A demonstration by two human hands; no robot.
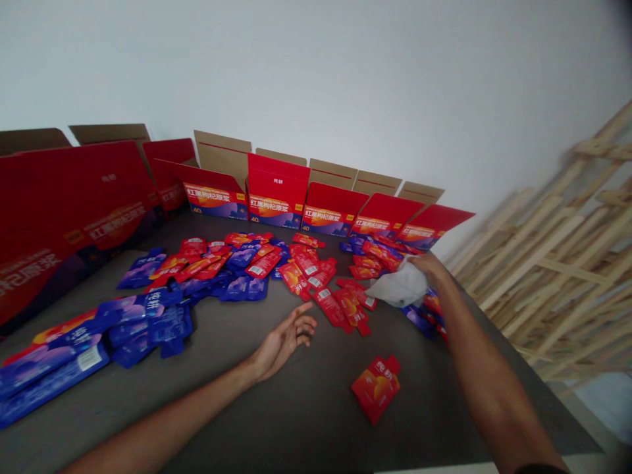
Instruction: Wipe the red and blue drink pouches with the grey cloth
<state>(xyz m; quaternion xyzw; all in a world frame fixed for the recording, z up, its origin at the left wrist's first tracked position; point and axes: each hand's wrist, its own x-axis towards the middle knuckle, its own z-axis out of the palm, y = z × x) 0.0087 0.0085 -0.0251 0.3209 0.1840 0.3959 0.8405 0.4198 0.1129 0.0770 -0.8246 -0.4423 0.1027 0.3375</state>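
My left hand (285,339) hovers over or rests on the grey table with fingers loosely apart, holding nothing. Nearest to it lie several red drink pouches (332,308) in a loose pile. My right hand (427,264) is closed on a crumpled white cloth (401,284) at the table's right side, its fingers partly hidden. The cloth covers part of a mixed pile of red and blue pouches. A blue pouch (419,320) shows just below the cloth. A single red pouch (376,388) lies apart nearer to me, between my forearms.
Open red cartons (277,191) line the table's back edge, with larger red cartons (74,227) at left. Blue pouches (148,326) and a mixed heap (241,260) cover the left and middle of the table (296,428). Wooden slatted frames (557,263) stand beyond the right edge.
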